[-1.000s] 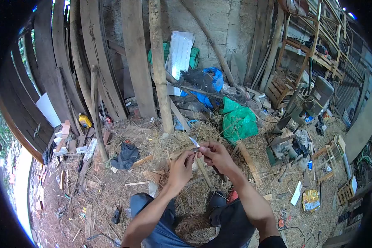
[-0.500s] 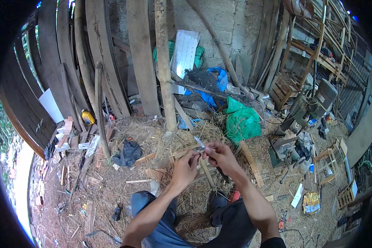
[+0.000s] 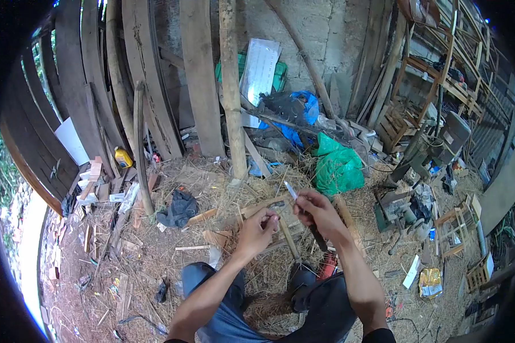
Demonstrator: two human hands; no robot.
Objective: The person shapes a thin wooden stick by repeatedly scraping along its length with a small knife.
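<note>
My right hand (image 3: 320, 214) is closed around what looks like a knife. Its pale, narrow blade (image 3: 290, 189) points up and to the left above the fingers, and a dark handle-like part (image 3: 318, 238) sticks out below the hand. To its left, my left hand (image 3: 258, 231) has thumb and fingers pinched together; anything between them is too small to make out. The hands are apart. Beyond and between them, a hammer (image 3: 289, 237) with a wooden handle appears to lie low between my legs, partly hidden. A red object (image 3: 328, 266) is beside my right leg.
Straw and wood scraps litter the ground. A wooden post (image 3: 230, 91) stands ahead, with a green bag (image 3: 337, 168) right of it and a black plastic bag (image 3: 179, 208) to the left. A yellow bottle (image 3: 123, 157) is near the plank wall; a machine (image 3: 423, 154) stands at right.
My hands were together at the knife and have separated. The right hand has moved slightly right with the knife, while the left stays pinched.
</note>
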